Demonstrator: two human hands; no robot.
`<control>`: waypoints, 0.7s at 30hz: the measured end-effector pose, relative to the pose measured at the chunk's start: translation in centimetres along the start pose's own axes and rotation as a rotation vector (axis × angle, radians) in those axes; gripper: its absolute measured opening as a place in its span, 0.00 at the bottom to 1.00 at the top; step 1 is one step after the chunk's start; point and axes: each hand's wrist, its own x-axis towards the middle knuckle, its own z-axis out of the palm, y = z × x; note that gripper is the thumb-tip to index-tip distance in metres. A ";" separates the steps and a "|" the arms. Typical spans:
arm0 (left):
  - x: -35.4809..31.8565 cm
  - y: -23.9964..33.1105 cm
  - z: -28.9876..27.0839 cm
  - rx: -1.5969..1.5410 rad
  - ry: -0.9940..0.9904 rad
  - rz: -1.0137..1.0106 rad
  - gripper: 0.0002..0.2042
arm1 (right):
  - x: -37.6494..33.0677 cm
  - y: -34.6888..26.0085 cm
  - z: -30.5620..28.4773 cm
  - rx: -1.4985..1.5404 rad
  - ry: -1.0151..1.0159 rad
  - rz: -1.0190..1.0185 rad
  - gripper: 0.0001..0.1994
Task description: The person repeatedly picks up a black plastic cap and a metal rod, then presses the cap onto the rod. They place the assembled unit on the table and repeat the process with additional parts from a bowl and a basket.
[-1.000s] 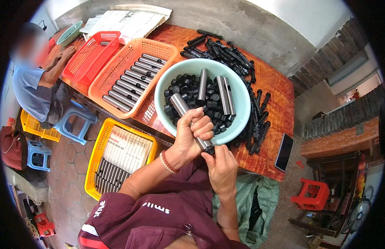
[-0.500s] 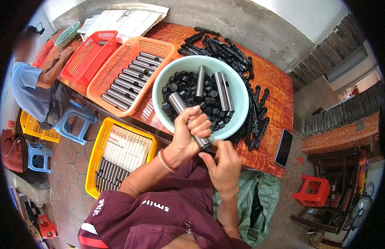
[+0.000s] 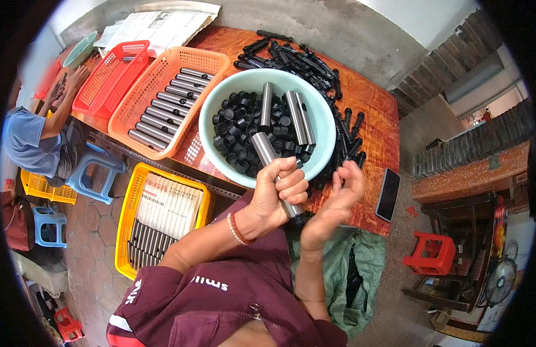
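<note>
At the far left, a yellow plastic crate [image 3: 47, 189] stands low near a blue stool [image 3: 94, 172]; its contents cannot be made out. A co-worker in a blue shirt [image 3: 31, 136] is at the table's far end, close to a small pale green basin [image 3: 80, 51] whose inside is too hard to see. Next comes a red perforated basket [image 3: 97, 95], largely bare inside, with a metal tube at its back end.

Below table level, a yellow basket [image 3: 123, 234] holds folded newspaper [image 3: 167, 203] and, in its near part, a row of dark-slotted metal tubes [image 3: 149, 246]. Above it on the table, an orange perforated basket [image 3: 139, 92] carries steel tubes laid side by side, several with a dark hole in the wall.

The light blue-green basin [image 3: 324, 144] is heaped with small black caps [image 3: 233, 124], and three steel tubes lie on them. The left hand [image 3: 283, 194] is wrapped around the held steel tube [image 3: 264, 147], which slants across the basin's near rim, a black piece at its lower end. The right hand [image 3: 333, 209] is spread, fingers raised, just beside that end; whether it touches cannot be told. Black bolt-shaped parts [image 3: 305, 63] lie piled behind and right of the basin.
</note>
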 end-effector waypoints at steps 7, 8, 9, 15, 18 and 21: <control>-0.3 3.3 -0.7 0.098 0.028 0.118 0.16 | 0.1 3.2 -3.8 -0.179 0.054 0.075 0.15; -0.5 4.2 -0.6 0.093 0.025 0.143 0.16 | 0.5 3.3 -4.1 -0.250 0.011 0.100 0.12; -0.9 5.6 -0.8 0.138 0.013 0.158 0.17 | 1.0 3.2 -4.3 -0.315 -0.036 0.125 0.10; -3.4 9.1 -0.5 0.166 0.073 0.297 0.16 | 4.9 4.7 -1.7 -0.578 -0.521 -0.140 0.04; -3.8 9.5 -1.2 0.171 0.055 0.287 0.16 | 6.7 6.2 0.9 -0.844 -0.906 -0.074 0.07; -4.6 9.8 -0.8 0.229 0.124 0.295 0.17 | 7.1 8.4 3.2 -1.089 -1.147 -0.081 0.10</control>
